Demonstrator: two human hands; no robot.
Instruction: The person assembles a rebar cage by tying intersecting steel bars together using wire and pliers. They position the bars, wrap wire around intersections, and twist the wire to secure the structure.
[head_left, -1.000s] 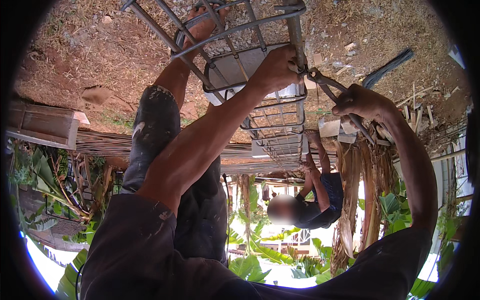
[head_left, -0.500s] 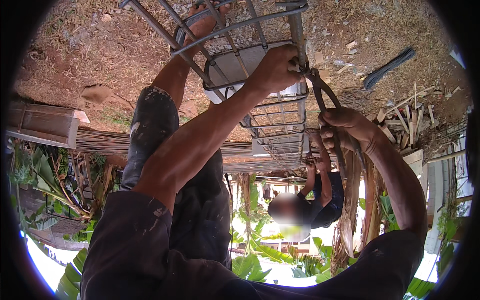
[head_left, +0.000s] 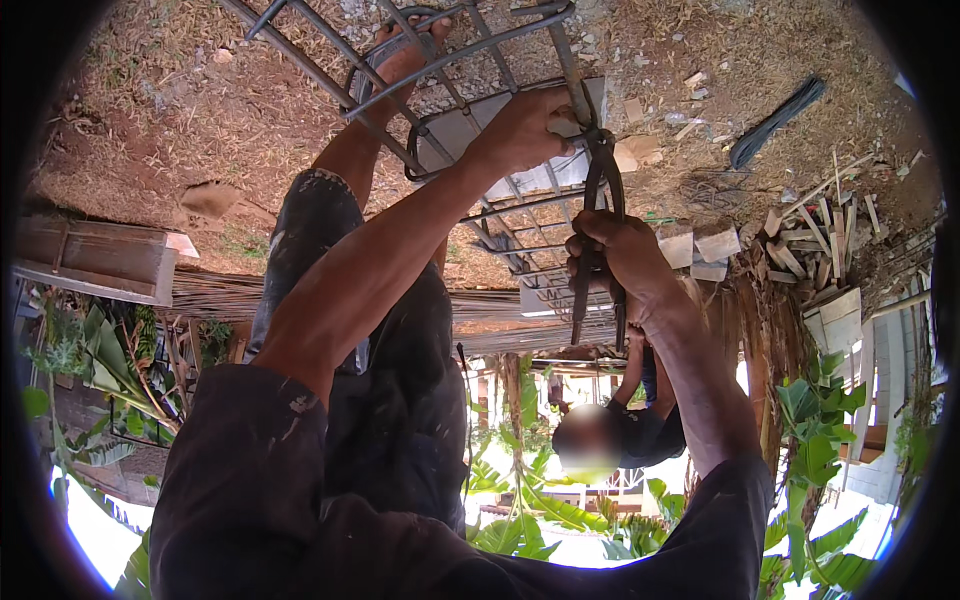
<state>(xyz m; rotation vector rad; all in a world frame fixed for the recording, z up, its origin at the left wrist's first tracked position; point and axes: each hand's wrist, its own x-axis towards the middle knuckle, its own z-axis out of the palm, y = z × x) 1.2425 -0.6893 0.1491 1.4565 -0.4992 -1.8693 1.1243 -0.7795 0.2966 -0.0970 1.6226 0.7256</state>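
Right hand, wrapped round the pincers, has swung left, turning 'em at the bar; left hand half-curled there, can't tell if gripping.

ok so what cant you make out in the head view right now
In the head view:
Whether the pincers grip any wire: too small and dark at the tips.
One end of the steel cage: cut off by the top edge.
Co-worker's hands: mostly hidden behind the right forearm.
Co-worker's head: blurred.
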